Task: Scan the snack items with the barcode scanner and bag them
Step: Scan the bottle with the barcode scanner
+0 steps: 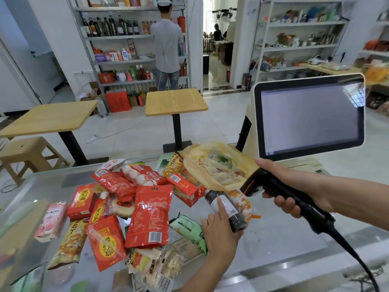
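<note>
My left hand [220, 232] grips a dark cylindrical snack tube with a white label [226, 208], index finger laid along the label. My right hand [294, 186] holds a black barcode scanner [259, 182] by its handle, its head pointing left and down at the tube from close by. A yellow plastic bag [212, 165] lies open on the glass counter just behind the tube, with a packet inside. A pile of snack packets [151, 213], mostly red, covers the counter to the left.
A touchscreen till monitor [311, 116] stands at the right. The scanner's black cable [347, 251] trails to the lower right. A green packet [187, 228] lies beside my left hand. Beyond the glass counter [284, 245] are wooden tables, a stool, shelves and a person.
</note>
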